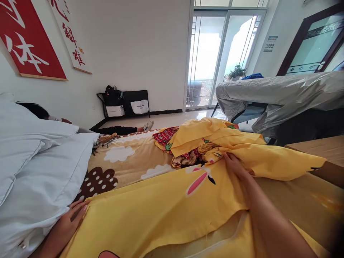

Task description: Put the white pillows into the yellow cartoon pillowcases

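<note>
The yellow duvet cover (pixel 161 211) lies spread over the near part of the bed, a thin, soft cotton cloth with a pink and white print and many shallow wrinkles. Its near edge is open, and a pale zipper line (pixel 236 225) runs along it at the lower right. The left hand (pixel 71 222) rests at the near left, at the edge of this cover, just beside a white pillow (pixel 34 172); the fingers are loosely bent and lie flat on the cloth, and I cannot tell if they pinch it. The pillow is puffy and smooth, with a second one stacked on it. The right hand (pixel 235 165) reaches farther, to the middle of the bed, with the fingers stretched and pressed onto the yellow cloth where a fold begins; it does not close around anything that I can see. Behind it the same yellow fabric is piled in thick, loose folds, with a red checked piece (pixel 165 136) showing under them. Left of the pile, the brown bed sheet (pixel 126 161) shows white cloud shapes and a dark dotted shape. Farther away, a grey shiny cover (pixel 282 93) hangs over furniture on the right, and a person (pixel 37 110) lies far left beyond the pillows.
</note>
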